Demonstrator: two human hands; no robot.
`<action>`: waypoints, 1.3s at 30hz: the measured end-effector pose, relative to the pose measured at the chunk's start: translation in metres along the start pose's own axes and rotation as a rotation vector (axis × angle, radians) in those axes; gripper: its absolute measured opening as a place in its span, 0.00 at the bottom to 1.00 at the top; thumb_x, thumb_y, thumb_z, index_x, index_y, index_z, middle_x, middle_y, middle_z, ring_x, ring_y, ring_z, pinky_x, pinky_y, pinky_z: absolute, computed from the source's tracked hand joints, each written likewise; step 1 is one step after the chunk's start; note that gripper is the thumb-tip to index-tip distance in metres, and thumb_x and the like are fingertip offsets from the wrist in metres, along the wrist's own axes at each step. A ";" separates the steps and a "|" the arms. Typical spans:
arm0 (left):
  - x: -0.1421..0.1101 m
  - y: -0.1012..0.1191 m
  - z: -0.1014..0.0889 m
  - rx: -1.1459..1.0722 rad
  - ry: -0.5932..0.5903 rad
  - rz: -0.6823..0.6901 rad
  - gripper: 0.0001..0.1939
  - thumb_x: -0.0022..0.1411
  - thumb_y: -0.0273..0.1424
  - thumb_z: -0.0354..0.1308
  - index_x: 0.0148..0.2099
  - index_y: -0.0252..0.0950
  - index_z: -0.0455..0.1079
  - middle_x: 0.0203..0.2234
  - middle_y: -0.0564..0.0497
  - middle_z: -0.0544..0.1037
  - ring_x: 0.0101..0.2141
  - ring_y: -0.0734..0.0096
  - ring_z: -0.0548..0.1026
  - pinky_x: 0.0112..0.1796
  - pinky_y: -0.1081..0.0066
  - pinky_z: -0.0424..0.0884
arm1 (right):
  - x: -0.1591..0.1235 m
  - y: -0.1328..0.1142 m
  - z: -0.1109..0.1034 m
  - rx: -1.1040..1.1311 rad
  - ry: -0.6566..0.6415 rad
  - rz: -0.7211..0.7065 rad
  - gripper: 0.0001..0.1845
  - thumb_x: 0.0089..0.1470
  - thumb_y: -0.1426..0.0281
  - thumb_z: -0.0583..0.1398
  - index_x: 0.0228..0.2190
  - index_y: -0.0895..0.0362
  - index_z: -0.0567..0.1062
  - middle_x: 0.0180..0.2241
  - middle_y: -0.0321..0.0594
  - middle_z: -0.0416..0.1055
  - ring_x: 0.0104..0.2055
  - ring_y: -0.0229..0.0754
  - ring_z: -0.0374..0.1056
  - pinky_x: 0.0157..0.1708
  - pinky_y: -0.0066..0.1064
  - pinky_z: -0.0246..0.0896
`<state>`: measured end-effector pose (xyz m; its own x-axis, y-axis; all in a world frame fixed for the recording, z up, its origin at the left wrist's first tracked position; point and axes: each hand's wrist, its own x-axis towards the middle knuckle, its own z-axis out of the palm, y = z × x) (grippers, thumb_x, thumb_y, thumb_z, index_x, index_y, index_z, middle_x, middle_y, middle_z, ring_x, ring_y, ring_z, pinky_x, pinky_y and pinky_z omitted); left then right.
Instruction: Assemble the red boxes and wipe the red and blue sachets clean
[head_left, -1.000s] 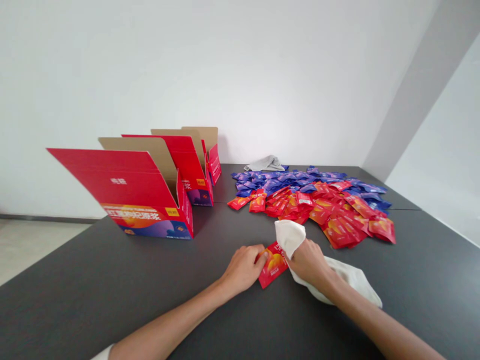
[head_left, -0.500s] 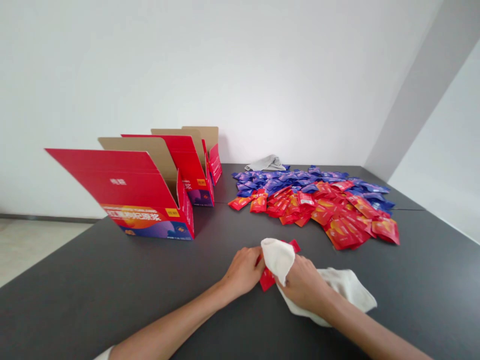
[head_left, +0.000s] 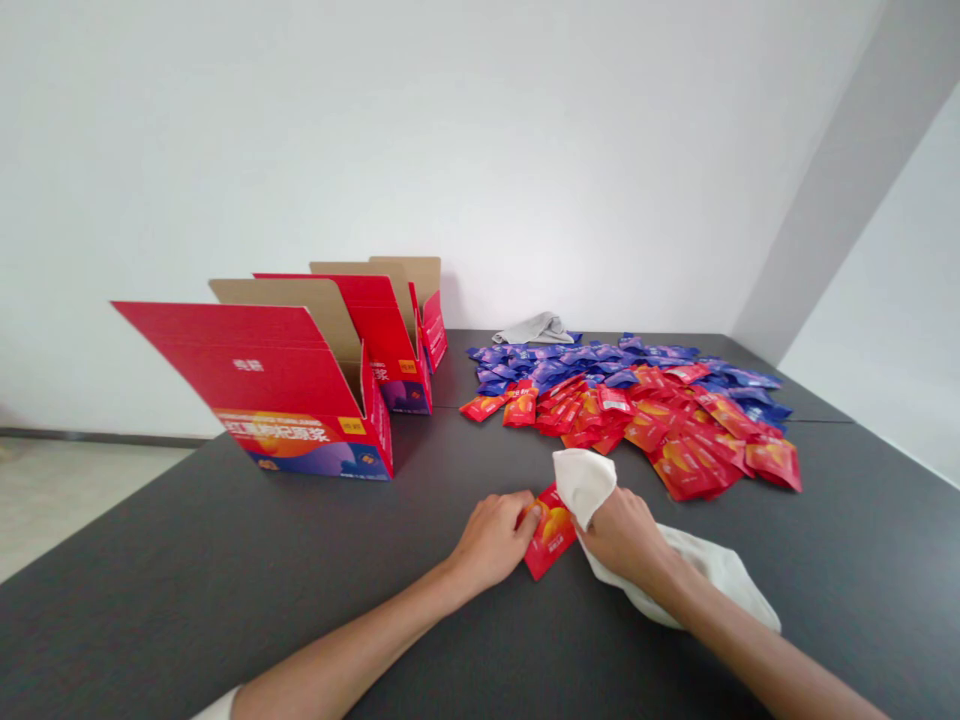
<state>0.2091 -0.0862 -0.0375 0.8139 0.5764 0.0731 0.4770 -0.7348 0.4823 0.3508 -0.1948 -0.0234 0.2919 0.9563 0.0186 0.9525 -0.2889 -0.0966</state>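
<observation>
On the dark grey tabletop (head_left: 247, 590), foreground: the left hand (head_left: 491, 540) and the right hand (head_left: 619, 532) stand close together at a rectangular red foil sachet (head_left: 553, 533) with an orange fruit print, which lies flat and askew between them. The left hand's fingers (head_left: 521, 515) rest on the sachet's left edge, steadying it against the surface; whether they pinch it or only press it cannot be told. The right hand is clenched around a soft white cloth (head_left: 679, 570), with one bunched corner rising above the knuckles and the remainder trailing rightward across the table. The bunched corner meets the sachet's upper right side. Background: a loose heap of red-and-orange sachets (head_left: 675, 440) lies in front of a heap of blue-and-purple sachets (head_left: 570, 358), the two colours kept largely apart. A crumpled grey cloth (head_left: 534, 328) lies behind them. Left: three red cardboard cartons (head_left: 277, 370) stand in a row, their flaps upright and their tops left open.
</observation>
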 end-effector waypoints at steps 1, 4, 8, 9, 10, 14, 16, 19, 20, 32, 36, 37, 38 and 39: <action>0.000 0.000 0.000 0.005 -0.001 0.001 0.15 0.65 0.34 0.43 0.32 0.37 0.68 0.27 0.50 0.76 0.31 0.67 0.73 0.29 0.74 0.57 | -0.001 -0.001 0.000 0.013 0.001 -0.065 0.10 0.50 0.72 0.54 0.33 0.57 0.74 0.32 0.45 0.73 0.34 0.46 0.70 0.31 0.29 0.56; 0.000 0.000 0.000 0.003 -0.016 0.016 0.14 0.64 0.32 0.43 0.33 0.37 0.69 0.27 0.49 0.77 0.31 0.66 0.74 0.29 0.73 0.56 | -0.001 -0.003 0.000 0.042 0.010 -0.172 0.10 0.50 0.71 0.54 0.33 0.56 0.74 0.31 0.45 0.73 0.34 0.46 0.70 0.31 0.29 0.56; 0.000 0.000 -0.001 -0.016 -0.007 0.014 0.15 0.65 0.34 0.42 0.32 0.38 0.69 0.27 0.50 0.76 0.31 0.68 0.73 0.30 0.74 0.57 | 0.002 0.001 0.000 -0.005 0.015 0.041 0.11 0.52 0.70 0.53 0.32 0.58 0.75 0.31 0.47 0.73 0.34 0.47 0.70 0.30 0.29 0.56; 0.000 0.000 -0.001 -0.015 -0.005 0.007 0.15 0.65 0.34 0.42 0.32 0.38 0.69 0.27 0.51 0.76 0.31 0.68 0.73 0.30 0.74 0.57 | 0.002 0.001 0.000 0.003 0.015 0.027 0.11 0.52 0.70 0.53 0.32 0.57 0.75 0.32 0.47 0.73 0.35 0.47 0.70 0.31 0.29 0.56; 0.000 0.000 0.000 -0.013 -0.006 0.000 0.15 0.64 0.34 0.43 0.32 0.38 0.69 0.27 0.50 0.76 0.31 0.68 0.73 0.30 0.74 0.57 | 0.001 0.001 0.000 0.021 0.016 -0.029 0.11 0.52 0.70 0.53 0.34 0.57 0.74 0.33 0.46 0.74 0.36 0.46 0.70 0.32 0.29 0.56; 0.000 -0.001 0.001 -0.010 -0.027 0.014 0.14 0.63 0.32 0.44 0.33 0.37 0.70 0.27 0.49 0.76 0.30 0.66 0.73 0.29 0.74 0.57 | -0.002 -0.001 0.001 0.061 0.009 -0.174 0.11 0.52 0.69 0.54 0.35 0.57 0.74 0.33 0.46 0.73 0.35 0.46 0.70 0.32 0.29 0.57; 0.000 -0.001 0.001 -0.013 -0.016 0.030 0.14 0.64 0.33 0.43 0.33 0.37 0.69 0.26 0.49 0.76 0.30 0.67 0.73 0.28 0.74 0.57 | 0.000 0.001 0.001 0.016 0.007 -0.036 0.11 0.52 0.68 0.54 0.32 0.59 0.75 0.31 0.48 0.73 0.33 0.47 0.70 0.30 0.29 0.56; 0.000 0.000 0.000 -0.018 -0.004 0.016 0.16 0.65 0.34 0.42 0.32 0.37 0.68 0.26 0.50 0.76 0.30 0.68 0.73 0.29 0.74 0.57 | 0.003 0.003 -0.001 0.000 0.004 0.035 0.12 0.53 0.68 0.53 0.33 0.58 0.75 0.32 0.47 0.73 0.35 0.47 0.70 0.31 0.29 0.56; 0.000 0.000 0.000 -0.016 -0.010 0.008 0.15 0.65 0.34 0.42 0.32 0.37 0.68 0.26 0.50 0.76 0.30 0.68 0.73 0.29 0.74 0.57 | 0.003 0.003 -0.001 0.019 0.001 -0.021 0.11 0.53 0.69 0.53 0.35 0.57 0.74 0.33 0.46 0.73 0.36 0.46 0.70 0.32 0.29 0.57; 0.001 -0.002 0.003 0.015 -0.007 0.023 0.14 0.64 0.32 0.43 0.33 0.37 0.69 0.27 0.49 0.76 0.31 0.66 0.74 0.28 0.74 0.56 | 0.000 -0.002 0.003 0.044 0.021 -0.186 0.10 0.51 0.69 0.54 0.35 0.55 0.74 0.34 0.44 0.74 0.35 0.46 0.70 0.33 0.29 0.57; 0.001 -0.003 0.003 -0.014 0.002 0.038 0.15 0.65 0.33 0.42 0.32 0.37 0.68 0.26 0.51 0.75 0.30 0.68 0.73 0.28 0.74 0.56 | 0.003 0.001 0.004 0.023 0.028 -0.039 0.10 0.52 0.67 0.54 0.33 0.57 0.74 0.31 0.46 0.73 0.33 0.46 0.70 0.32 0.29 0.57; 0.001 -0.002 0.003 -0.019 0.009 0.039 0.15 0.65 0.34 0.42 0.31 0.37 0.67 0.25 0.51 0.75 0.29 0.69 0.73 0.28 0.74 0.56 | 0.005 0.003 0.004 0.027 0.034 0.002 0.11 0.53 0.67 0.54 0.34 0.57 0.74 0.32 0.47 0.73 0.34 0.46 0.70 0.32 0.29 0.58; 0.001 -0.002 0.002 -0.021 0.013 0.036 0.16 0.65 0.34 0.42 0.31 0.38 0.67 0.25 0.52 0.74 0.28 0.69 0.72 0.28 0.75 0.55 | 0.006 0.007 0.004 0.043 0.041 0.027 0.12 0.53 0.66 0.54 0.36 0.57 0.74 0.32 0.46 0.73 0.35 0.46 0.70 0.33 0.29 0.58; 0.000 -0.002 0.002 -0.020 0.015 0.033 0.16 0.65 0.35 0.41 0.30 0.37 0.66 0.24 0.52 0.74 0.28 0.70 0.72 0.27 0.75 0.55 | 0.008 0.010 0.004 0.073 0.052 0.035 0.13 0.53 0.65 0.54 0.38 0.57 0.74 0.33 0.46 0.73 0.36 0.46 0.70 0.34 0.29 0.58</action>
<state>0.2094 -0.0855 -0.0400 0.8241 0.5571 0.1025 0.4428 -0.7464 0.4968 0.3621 -0.1902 -0.0278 0.3308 0.9415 0.0649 0.9334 -0.3162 -0.1699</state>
